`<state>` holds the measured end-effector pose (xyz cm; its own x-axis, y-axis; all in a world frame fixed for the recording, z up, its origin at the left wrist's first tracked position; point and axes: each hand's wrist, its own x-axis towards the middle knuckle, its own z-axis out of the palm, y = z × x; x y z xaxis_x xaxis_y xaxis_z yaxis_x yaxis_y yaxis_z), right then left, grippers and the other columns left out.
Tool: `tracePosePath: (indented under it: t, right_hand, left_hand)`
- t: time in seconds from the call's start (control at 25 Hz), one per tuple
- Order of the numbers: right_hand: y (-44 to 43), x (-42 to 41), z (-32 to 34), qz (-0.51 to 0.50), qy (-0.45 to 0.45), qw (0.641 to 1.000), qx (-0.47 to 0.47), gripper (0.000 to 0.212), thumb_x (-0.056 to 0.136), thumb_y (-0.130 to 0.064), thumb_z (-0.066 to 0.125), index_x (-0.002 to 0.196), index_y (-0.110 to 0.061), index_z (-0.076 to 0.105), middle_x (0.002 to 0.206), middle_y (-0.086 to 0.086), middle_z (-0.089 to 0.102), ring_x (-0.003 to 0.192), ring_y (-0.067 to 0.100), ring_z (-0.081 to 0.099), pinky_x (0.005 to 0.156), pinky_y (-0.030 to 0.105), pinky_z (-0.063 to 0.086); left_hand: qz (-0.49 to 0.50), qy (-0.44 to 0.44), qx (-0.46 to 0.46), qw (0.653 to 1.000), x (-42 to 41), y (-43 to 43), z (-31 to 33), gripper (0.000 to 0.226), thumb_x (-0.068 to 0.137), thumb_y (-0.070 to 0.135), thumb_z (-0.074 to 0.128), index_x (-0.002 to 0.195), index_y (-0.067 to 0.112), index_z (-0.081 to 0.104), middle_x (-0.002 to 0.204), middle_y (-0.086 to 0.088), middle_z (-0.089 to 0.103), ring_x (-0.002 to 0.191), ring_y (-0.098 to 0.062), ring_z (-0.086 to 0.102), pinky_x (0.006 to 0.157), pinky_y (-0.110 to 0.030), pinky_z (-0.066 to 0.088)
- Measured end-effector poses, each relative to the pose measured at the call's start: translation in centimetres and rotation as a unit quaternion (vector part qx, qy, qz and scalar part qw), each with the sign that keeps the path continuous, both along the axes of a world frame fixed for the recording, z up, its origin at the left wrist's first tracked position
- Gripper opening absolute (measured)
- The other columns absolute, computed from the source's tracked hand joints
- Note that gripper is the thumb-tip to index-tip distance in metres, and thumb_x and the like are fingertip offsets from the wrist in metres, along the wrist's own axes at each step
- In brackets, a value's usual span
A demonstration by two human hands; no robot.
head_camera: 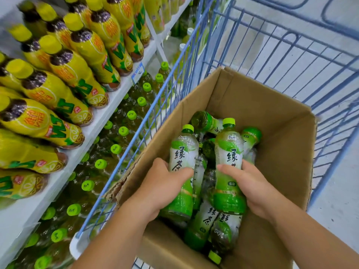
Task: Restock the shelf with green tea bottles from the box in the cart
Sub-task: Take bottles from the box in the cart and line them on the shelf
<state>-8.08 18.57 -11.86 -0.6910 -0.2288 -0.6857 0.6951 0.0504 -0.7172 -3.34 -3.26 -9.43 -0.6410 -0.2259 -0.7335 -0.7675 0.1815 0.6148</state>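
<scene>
Gripping bottles inside the box [272, 113] in the cart [291, 61]: left hand [165, 183] curls round the left bottle [183, 152], right hand [250, 187] round the right bottle [229, 152], both upright. Loose bottles [206, 220] lie beneath. Shelf [118, 96] stands at left.

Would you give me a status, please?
Left hand grips left green tea bottle, right hand grips right green tea bottle. Both in cardboard box. Cart wall stands before shelf.
</scene>
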Motion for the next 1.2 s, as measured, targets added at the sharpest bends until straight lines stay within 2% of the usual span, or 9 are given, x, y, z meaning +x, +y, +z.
tracePosePath:
  t: [0.12, 0.24, 0.36, 0.56, 0.68, 0.88, 0.96, 1.08, 1.2]
  right_hand:
    - [-0.2, 1.8, 2.7, -0.023, 0.011, 0.999, 0.027, 0.025, 0.081, -0.025, 0.078, 0.103, -0.017, 0.071, 0.094, 0.013, 0.077, 0.081, 0.033, 0.076, 0.06, 0.04, 0.06]
    - [-0.1, 4.0, 7.3, -0.047, 0.02, 0.998, 0.044, 0.01, 0.085, -0.022, 0.075, 0.094, -0.018, 0.073, 0.087, 0.013, 0.077, 0.077, 0.032, 0.076, 0.061, 0.04, 0.06]
    - [0.1, 5.9, 11.5, -0.052, 0.046, 0.996, 0.056, 0.007, 0.082, -0.024, 0.076, 0.09, -0.024, 0.074, 0.085, 0.011, 0.077, 0.074, 0.029, 0.076, 0.058, 0.038, 0.06]
    - [1.0, 8.5, 17.2, -0.036, 0.077, 0.995, 0.043, 0.024, 0.076, -0.028, 0.075, 0.099, -0.024, 0.072, 0.092, 0.01, 0.077, 0.079, 0.029, 0.076, 0.063, 0.044, 0.062]
    - [1.2, 10.0, 20.8, 0.002, 0.091, 0.995, 0.038, 0.035, 0.073, -0.03, 0.076, 0.106, -0.021, 0.069, 0.095, 0.012, 0.076, 0.08, 0.03, 0.076, 0.067, 0.05, 0.062]
    - [0.0, 13.0, 25.3, 0.095, 0.136, 0.986, 0.03, 0.048, 0.062, -0.036, 0.077, 0.107, -0.023, 0.068, 0.098, 0.01, 0.075, 0.085, 0.031, 0.075, 0.074, 0.055, 0.062]
    - [-1.4, 14.6, 26.4, 0.139, 0.155, 0.978, 0.028, 0.047, 0.06, -0.036, 0.077, 0.105, -0.025, 0.069, 0.095, 0.007, 0.076, 0.083, 0.029, 0.075, 0.072, 0.051, 0.062]
    - [-4.5, 17.3, 27.6, 0.217, 0.193, 0.956, 0.034, 0.033, 0.062, -0.033, 0.077, 0.092, -0.022, 0.071, 0.08, 0.001, 0.076, 0.07, 0.021, 0.074, 0.059, 0.038, 0.061]
    - [-8.8, 20.9, 27.9, 0.305, 0.226, 0.924, 0.044, 0.026, 0.069, -0.031, 0.079, 0.091, -0.02, 0.071, 0.076, -0.004, 0.076, 0.066, 0.015, 0.073, 0.06, 0.033, 0.056]
  left_hand:
    - [0.009, 0.028, 0.054, 0.998, 0.9, 0.3, 2.0, 0.055, 0.059, 0.053, 0.074, 0.103, 0.034, 0.047, 0.1, 0.004, 0.07, 0.084, -0.014, 0.071, 0.06, -0.032, 0.06]
    - [-0.002, 0.067, 0.07, 0.995, 2.5, 0.3, 5.5, 0.053, 0.062, 0.052, 0.077, 0.108, 0.029, 0.067, 0.098, 0.006, 0.077, 0.087, -0.016, 0.074, 0.081, -0.048, 0.062]
    - [0.005, 0.114, 0.046, 0.992, 4.5, 0.3, 9.1, 0.061, 0.06, 0.064, 0.079, 0.112, 0.035, 0.065, 0.103, 0.013, 0.075, 0.095, -0.012, 0.072, 0.084, -0.044, 0.06]
    - [0.034, 0.212, 0.025, 0.976, 8.9, 1.6, 15.7, 0.052, 0.066, 0.065, 0.078, 0.111, 0.044, 0.061, 0.1, 0.026, 0.072, 0.088, 0.004, 0.07, 0.068, -0.023, 0.059]
    - [0.055, 0.25, -0.014, 0.967, 12.4, 2.6, 19.9, 0.047, 0.071, 0.065, 0.077, 0.11, 0.045, 0.06, 0.1, 0.029, 0.07, 0.086, 0.008, 0.068, 0.065, -0.017, 0.056]
    - [0.167, 0.299, -0.061, 0.938, 19.1, 2.8, 24.7, 0.048, 0.067, 0.064, 0.08, 0.108, 0.05, 0.061, 0.102, 0.024, 0.073, 0.09, 0.001, 0.071, 0.079, -0.036, 0.061]
    - [0.217, 0.308, -0.077, 0.923, 22.4, 2.2, 26.0, 0.055, 0.064, 0.062, 0.082, 0.113, 0.048, 0.06, 0.104, 0.023, 0.073, 0.092, 0.0, 0.072, 0.081, -0.039, 0.062]
    - [0.287, 0.298, -0.123, 0.902, 28.1, 0.5, 27.0, 0.06, 0.059, 0.064, 0.084, 0.111, 0.043, 0.062, 0.1, 0.021, 0.074, 0.089, -0.002, 0.072, 0.082, -0.041, 0.062]
    - [0.357, 0.279, -0.151, 0.879, 34.6, -1.4, 27.1, 0.061, 0.055, 0.063, 0.085, 0.107, 0.039, 0.063, 0.097, 0.015, 0.075, 0.085, -0.005, 0.073, 0.078, -0.042, 0.063]
